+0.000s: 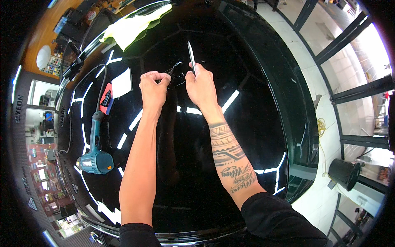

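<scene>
Both my hands are close together over a glossy black car panel [185, 136]. My left hand [153, 88] is closed in a pinch at the edge of what looks like a thin, shiny dark film [177, 77], which bunches up between the two hands. In my right hand [201, 88] is a slim silver cutter knife [191, 53], gripped between thumb and fingers with its long end pointing away from me. The film's outline is hard to separate from the panel's reflections.
On the panel's left lie a teal heat gun [97, 161] with its cord, a red squeegee card [106, 99] with something black on it, and a white sheet [122, 83]. A yellow-green cloth [131, 32] is at the far edge. A black bucket [344, 174] stands right.
</scene>
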The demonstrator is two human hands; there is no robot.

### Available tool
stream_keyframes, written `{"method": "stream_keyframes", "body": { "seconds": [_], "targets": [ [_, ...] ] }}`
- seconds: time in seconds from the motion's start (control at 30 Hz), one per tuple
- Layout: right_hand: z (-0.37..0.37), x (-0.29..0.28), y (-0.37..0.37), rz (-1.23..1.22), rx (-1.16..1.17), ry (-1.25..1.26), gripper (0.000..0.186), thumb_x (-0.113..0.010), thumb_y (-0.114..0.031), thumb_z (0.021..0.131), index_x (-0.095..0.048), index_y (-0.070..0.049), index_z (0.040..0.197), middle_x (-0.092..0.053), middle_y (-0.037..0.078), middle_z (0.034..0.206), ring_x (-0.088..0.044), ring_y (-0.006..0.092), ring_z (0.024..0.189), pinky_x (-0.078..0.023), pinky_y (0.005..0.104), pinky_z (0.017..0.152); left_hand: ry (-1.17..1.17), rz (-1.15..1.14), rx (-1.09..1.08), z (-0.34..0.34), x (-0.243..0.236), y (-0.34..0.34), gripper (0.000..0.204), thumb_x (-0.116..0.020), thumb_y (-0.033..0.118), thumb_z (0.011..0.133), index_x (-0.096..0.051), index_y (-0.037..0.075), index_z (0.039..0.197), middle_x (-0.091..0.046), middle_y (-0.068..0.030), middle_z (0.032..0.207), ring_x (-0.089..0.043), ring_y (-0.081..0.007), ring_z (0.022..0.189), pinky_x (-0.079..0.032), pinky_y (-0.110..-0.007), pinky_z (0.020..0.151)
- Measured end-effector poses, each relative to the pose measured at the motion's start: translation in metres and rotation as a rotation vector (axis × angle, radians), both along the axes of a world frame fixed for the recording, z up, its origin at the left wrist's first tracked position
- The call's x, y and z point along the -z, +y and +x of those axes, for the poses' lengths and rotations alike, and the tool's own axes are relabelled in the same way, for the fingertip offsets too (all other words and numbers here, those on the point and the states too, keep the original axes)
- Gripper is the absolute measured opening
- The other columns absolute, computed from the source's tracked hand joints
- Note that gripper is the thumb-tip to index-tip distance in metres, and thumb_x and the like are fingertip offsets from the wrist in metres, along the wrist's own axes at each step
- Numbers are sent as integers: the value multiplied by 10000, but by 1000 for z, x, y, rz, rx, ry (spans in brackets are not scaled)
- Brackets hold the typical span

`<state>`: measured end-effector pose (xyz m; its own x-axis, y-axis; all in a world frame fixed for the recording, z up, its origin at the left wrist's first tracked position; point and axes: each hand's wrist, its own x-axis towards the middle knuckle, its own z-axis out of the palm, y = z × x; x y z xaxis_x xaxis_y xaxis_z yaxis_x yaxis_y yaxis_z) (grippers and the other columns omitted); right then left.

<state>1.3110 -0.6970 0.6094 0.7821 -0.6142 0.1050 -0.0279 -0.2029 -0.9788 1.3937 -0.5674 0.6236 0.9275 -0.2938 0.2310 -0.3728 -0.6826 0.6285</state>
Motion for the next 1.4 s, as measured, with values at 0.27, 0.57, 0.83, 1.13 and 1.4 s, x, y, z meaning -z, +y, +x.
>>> {"method": "stream_keyframes", "body": {
  "seconds": [0.27,0.57,0.83,1.13,1.4],
  "targets": [
    [0,-4,0,-8,-5,29,339,-543,-99,912,-618,94,1179,-673,280,811,-690,306,694,-510,382,670,-88,-48,-3,-1,13,-1,185,-739,195,808,-752,18,861,-620,-225,1113,-579,-349,1084,-462,-422,925],
    [0,4,-3,-82,30,-36,331,-549,-104,919,-623,86,1179,-665,244,765,-668,282,659,-500,372,654,-102,-169,29,-11,10,3,120,-707,119,855,-742,30,927,-596,-169,1126,-561,-316,1087,-456,-399,925],
    [1,1,1,-3,-6,-18,343,-542,-107,916,-621,92,1184,-664,257,776,-668,279,657,-498,372,646,-225,21,-10,-13,5,3,115,-740,91,805,-754,25,898,-576,-162,1086,-563,-313,1044,-460,-414,908],
    [-1,-1,-2,7,-4,10,358,-542,-115,903,-616,99,1181,-673,280,830,-685,313,702,-509,383,681,-274,433,48,5,-20,-15,92,-716,92,728,-732,23,786,-637,-178,996,-573,-354,1054,-454,-470,904],
    [-3,-8,-2,53,-33,10,255,-538,-91,912,-594,120,1043,-652,331,867,-663,460,836,-520,487,751,-72,720,68,19,-40,-29,236,-736,92,771,-693,-49,956,-572,-200,1176,-545,-417,1114,-529,-512,874]
  ]
}}
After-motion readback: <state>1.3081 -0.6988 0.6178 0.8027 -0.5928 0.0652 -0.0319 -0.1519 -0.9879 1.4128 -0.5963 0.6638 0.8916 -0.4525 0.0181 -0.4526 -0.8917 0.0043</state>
